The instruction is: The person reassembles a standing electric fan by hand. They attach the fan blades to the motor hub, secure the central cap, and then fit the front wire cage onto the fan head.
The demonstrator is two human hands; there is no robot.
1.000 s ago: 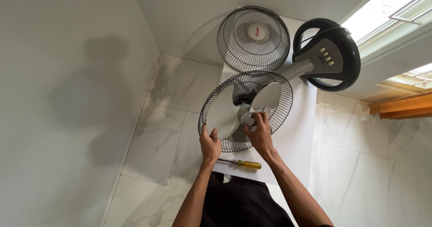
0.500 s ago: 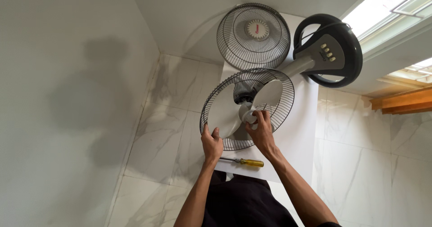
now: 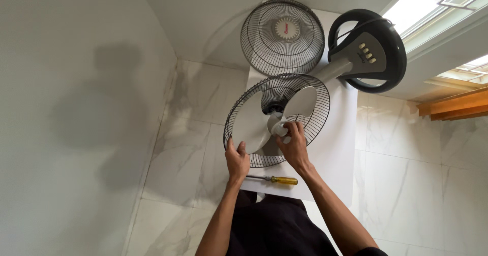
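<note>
White plastic blades [image 3: 254,129] sit inside the rear wire guard [image 3: 277,120] of a fan lying on a white surface [image 3: 335,159]. From the head view, the right hand [image 3: 293,147] is clenched around the white hub cap [image 3: 280,129] at the blades' centre. Just beside it, the left hand [image 3: 237,161] grips the guard's near rim. Below both hands lies a yellow-handled screwdriver [image 3: 277,180]. Beyond them rest the loose front guard [image 3: 282,36] and the fan's dark round base [image 3: 367,51].

Pale fan blade [image 3: 259,124] with white hub cap [image 3: 280,129] inside dark rear wire guard [image 3: 315,119], tilted.
</note>
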